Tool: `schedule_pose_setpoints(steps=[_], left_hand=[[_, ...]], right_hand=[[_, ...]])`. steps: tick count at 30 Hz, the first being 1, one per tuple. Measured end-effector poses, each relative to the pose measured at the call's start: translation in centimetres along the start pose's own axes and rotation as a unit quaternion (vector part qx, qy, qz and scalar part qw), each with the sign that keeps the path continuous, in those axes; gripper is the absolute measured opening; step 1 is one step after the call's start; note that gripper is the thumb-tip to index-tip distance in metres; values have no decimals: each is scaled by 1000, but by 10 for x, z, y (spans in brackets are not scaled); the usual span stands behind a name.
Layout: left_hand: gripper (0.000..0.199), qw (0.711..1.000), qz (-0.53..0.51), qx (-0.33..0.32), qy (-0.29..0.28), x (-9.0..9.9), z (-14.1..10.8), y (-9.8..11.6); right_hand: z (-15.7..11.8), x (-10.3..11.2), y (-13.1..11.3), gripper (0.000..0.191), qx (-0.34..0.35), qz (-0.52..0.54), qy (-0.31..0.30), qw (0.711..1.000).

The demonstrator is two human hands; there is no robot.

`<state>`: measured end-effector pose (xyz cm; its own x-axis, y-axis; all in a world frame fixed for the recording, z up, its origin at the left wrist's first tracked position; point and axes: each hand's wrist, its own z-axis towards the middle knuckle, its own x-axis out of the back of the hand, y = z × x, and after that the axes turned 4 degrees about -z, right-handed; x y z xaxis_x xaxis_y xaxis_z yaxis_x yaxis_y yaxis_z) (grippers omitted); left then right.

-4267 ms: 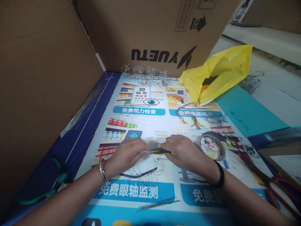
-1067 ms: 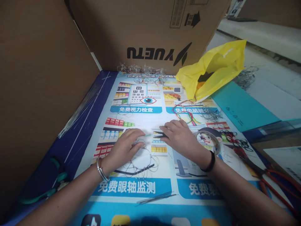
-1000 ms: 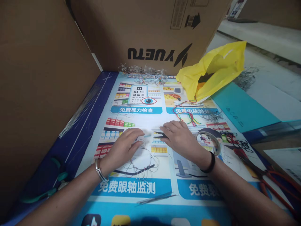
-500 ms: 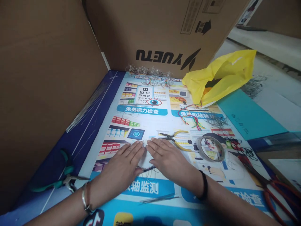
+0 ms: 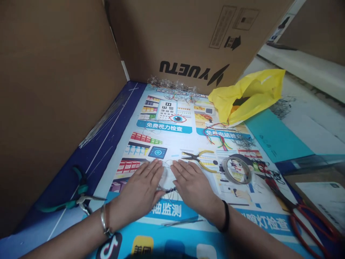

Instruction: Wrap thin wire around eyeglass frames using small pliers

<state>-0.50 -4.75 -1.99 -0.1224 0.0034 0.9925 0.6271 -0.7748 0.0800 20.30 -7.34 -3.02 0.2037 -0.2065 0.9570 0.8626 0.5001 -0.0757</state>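
My left hand (image 5: 141, 189) lies palm down on the printed sheet, fingers stretched forward. Opposite it, my right hand (image 5: 192, 183) is also flat, with its fingertips angled toward the left ones. Between and partly beneath them is a thin wire piece (image 5: 170, 190) with a dark wrapped section and fine loose ends; the hands cover much of it. Just beyond my right fingers sit yellow-handled pliers (image 5: 207, 169), jaws apart. Several short straight wires (image 5: 183, 221) lie on the near side of the hands.
Green-handled pliers (image 5: 68, 205) rest at left, below a bundle of long wires (image 5: 101, 124). On the right are a tape roll (image 5: 226, 172), red-handled scissors (image 5: 296, 212), coloured threads (image 5: 222, 142) and a yellow bag (image 5: 250, 108). Cardboard walls (image 5: 172, 39) stand behind and left.
My hands have moved slightly apart, baring more of the wire piece between them. The whole view has shifted a little; the tools lie where they were.
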Motion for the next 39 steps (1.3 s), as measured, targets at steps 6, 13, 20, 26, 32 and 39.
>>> schedule_pose_setpoints(steps=[6, 13, 20, 26, 32, 39], left_hand=[[56, 999, -41, 11, 6, 2, 0, -2], [64, 998, -58, 16, 9, 2, 1, 2], [53, 997, -77, -6, -28, 6, 6, 9], [45, 994, -95, -28, -47, 8, 7, 9], [41, 993, -105, -50, -29, 7, 7, 8], [43, 992, -112, -50, -32, 12, 5, 8]], right_hand=[[-8, 16, 26, 32, -89, 108, 41, 989], [-18, 26, 22, 10, -146, 111, -12, 983], [-15, 28, 13, 2, -159, 110, -56, 980], [-12, 24, 16, 7, -148, 97, -55, 983], [-7, 16, 20, 10, -143, 43, -40, 988], [-8, 20, 23, 14, -114, 81, -17, 990]])
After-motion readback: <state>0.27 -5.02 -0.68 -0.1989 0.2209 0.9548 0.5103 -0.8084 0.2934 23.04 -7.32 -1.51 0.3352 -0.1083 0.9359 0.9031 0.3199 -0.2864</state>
